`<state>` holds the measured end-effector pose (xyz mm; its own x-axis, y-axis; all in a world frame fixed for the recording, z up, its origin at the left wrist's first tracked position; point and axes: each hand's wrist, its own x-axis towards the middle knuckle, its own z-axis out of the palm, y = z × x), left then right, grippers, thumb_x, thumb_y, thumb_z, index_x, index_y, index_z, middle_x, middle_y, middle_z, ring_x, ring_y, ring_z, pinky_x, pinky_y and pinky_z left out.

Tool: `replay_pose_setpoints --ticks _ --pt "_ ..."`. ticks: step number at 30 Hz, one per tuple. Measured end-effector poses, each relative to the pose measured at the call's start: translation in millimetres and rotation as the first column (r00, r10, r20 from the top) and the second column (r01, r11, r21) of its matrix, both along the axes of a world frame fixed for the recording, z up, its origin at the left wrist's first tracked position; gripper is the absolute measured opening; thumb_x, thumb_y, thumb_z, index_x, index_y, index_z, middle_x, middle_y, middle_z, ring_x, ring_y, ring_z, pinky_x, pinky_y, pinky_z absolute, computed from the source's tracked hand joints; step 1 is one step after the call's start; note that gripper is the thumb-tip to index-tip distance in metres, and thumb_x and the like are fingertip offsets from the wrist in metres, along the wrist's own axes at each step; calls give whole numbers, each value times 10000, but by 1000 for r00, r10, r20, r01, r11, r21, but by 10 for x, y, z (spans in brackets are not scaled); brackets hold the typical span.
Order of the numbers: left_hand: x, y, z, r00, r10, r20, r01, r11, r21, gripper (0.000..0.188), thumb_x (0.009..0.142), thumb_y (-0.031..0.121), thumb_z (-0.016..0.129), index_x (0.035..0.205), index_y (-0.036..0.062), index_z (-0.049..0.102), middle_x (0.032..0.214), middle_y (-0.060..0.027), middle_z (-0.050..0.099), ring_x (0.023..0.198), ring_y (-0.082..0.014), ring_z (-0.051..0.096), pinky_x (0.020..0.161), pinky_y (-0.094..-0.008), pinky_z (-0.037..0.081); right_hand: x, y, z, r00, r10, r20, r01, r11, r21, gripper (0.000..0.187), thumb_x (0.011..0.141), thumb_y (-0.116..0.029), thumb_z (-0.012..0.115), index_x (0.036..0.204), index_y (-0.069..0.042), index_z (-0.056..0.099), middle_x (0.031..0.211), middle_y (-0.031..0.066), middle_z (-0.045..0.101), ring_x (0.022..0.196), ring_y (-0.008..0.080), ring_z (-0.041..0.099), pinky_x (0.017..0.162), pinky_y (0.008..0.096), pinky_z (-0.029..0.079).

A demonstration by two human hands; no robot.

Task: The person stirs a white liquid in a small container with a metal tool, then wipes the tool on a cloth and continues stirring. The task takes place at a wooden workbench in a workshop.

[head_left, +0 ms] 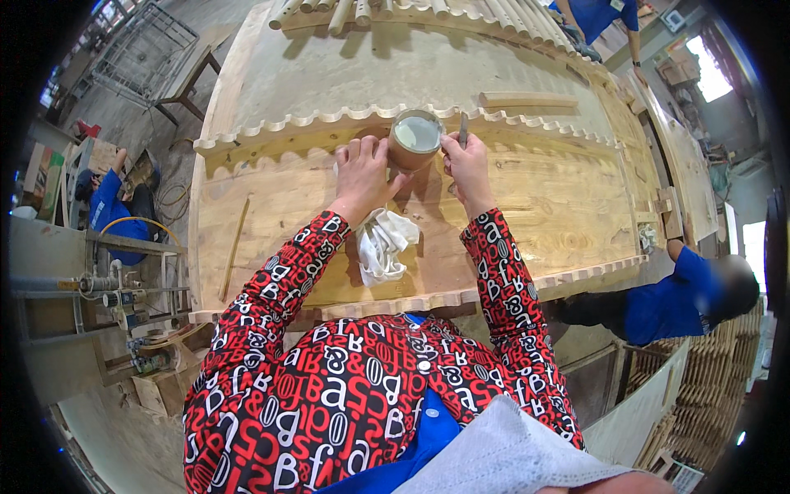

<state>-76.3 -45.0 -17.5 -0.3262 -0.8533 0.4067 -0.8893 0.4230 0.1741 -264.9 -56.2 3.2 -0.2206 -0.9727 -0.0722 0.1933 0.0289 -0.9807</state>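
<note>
A brown cup (411, 156) with a pale, whitish liquid in it stands on a wooden board (304, 198). My left hand (362, 174) rests against the cup's left side, with thumb and forefinger closed on its lower wall. On the cup's right, my right hand (467, 169) is closed around a thin, flat, grey tool (463, 128). The tool's upper end sticks up past my fingers, and its lower part is hidden in my hand. A crumpled white cloth (383, 245) lies on the board between my forearms.
Wavy-edged wooden strips (329, 121) cross the work surface behind the cup. Several round wooden rods (362, 12) lie at the far end. A slim stick (236, 247) lies at left, and a wood block (527, 100) at right. People in blue work nearby on both sides.
</note>
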Motion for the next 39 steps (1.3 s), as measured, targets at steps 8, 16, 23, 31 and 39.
replay_pose_setpoints --ticks 8,16,23,31,39 --pt "-21 26 43 999 4 32 -3 1000 -25 712 732 509 728 1245 51 542 1166 -89 488 1135 -262 421 953 -447 290 -67 -4 20 999 -11 -45 12 999 30 150 848 -136 688 856 -23 590 711 -7 556 575 60 484 504 221 380" --pt "4 -13 -20 1000 -4 -10 3 999 -40 671 745 517 720 1202 49 570 1121 -97 508 1108 -270 431 947 -449 298 45 -94 -115 994 19 -105 -24 999 -41 83 939 -113 568 904 -75 503 664 -36 467 493 33 412 416 201 312" --pt "-38 -5 9 1000 3 -14 -3 1000 25 663 762 520 711 1206 49 568 1146 -109 509 1118 -283 440 986 -457 305 -2 -144 -270 919 -96 -383 31 984 -173 173 910 -164 581 910 4 539 726 79 569 653 173 537 623 331 459" --pt "-34 8 4 1000 17 6 -17 999 29 697 768 536 701 1232 38 547 1146 -111 506 1120 -283 438 986 -456 299 33 -100 -241 870 -116 -479 -20 963 -269 185 916 -170 559 921 13 532 710 133 578 659 244 574 644 364 478" --pt "-18 -15 -31 1000 13 -1 -13 1000 -2 687 761 525 704 1224 42 549 1134 -108 502 1123 -273 426 967 -455 289 37 -38 -277 992 3 -126 -40 955 -295 148 934 -148 576 925 -9 527 718 51 563 618 119 541 553 307 447"
